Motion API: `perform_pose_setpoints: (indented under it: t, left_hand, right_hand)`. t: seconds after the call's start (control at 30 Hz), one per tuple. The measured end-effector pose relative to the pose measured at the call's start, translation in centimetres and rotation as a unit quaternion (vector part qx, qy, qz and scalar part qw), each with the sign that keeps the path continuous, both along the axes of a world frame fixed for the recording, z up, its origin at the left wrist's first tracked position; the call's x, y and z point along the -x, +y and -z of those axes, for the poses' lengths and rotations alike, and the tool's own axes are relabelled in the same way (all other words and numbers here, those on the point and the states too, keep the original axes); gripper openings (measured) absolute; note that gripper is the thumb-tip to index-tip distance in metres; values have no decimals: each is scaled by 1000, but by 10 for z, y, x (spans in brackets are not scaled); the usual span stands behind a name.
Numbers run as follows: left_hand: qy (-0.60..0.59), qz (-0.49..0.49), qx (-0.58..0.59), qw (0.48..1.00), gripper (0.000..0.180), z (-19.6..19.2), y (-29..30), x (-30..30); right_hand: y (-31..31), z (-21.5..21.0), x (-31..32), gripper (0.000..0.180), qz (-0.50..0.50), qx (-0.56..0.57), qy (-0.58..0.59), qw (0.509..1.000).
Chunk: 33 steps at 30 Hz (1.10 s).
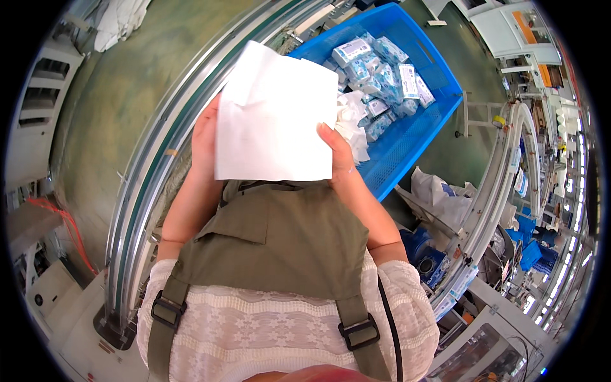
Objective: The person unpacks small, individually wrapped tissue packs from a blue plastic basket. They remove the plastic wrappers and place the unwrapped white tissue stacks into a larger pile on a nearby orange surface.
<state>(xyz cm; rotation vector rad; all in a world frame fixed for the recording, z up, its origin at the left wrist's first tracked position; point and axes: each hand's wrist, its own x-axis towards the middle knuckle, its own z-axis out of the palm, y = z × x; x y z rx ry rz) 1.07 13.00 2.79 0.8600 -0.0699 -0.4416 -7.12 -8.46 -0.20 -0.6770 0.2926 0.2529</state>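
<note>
A large white paper sheet (277,121), creased near its upper left, is spread in front of my chest. My left hand (205,137) grips its left edge, with most of the fingers hidden behind it. My right hand (338,151) holds the right edge, thumb lying on the front face and fingers out of sight behind. Just beyond the right hand, crumpled white tissue (352,124) lies in a blue plastic crate (407,149). Several small blue-and-white wrapped packs (385,76) are heaped in the same crate.
A curved conveyor rail (149,153) runs along my left side. Another curved conveyor (487,210) stands to the right, near a blue motor (428,258) and a white plastic bag (439,194). Red hoses (71,229) hang by machinery at far left.
</note>
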Motion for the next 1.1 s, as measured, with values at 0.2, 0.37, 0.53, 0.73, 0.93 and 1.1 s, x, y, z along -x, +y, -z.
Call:
perform_pose_setpoints:
  t: [0.2,0.37,0.53,0.73,0.93,1.1]
  left_hand:
    - [-44,-146,102,983,40,1,27,-10]
    - [-195,-152,-13,969,32,-35,25,-22]
    - [-509,198,-377,748,26,-55,-47,12]
    - [-306,-260,-630,665,12,-9,-27,-89]
    - [-660,-5,-354,663,17,-45,-46,1]
    - [-453,-256,-586,622,27,-3,-15,-67]
  right_hand:
    - [-1,5,1,72,26,29,-19,999]
    - [8,-6,3,71,118,208,-47,970]
    - [14,12,3,73,92,454,-140,875]
    - [6,0,12,76,10,399,-104,911]
    - [-1,10,10,74,20,399,-97,911]
    - [-10,-24,17,74,-47,209,-24,976]
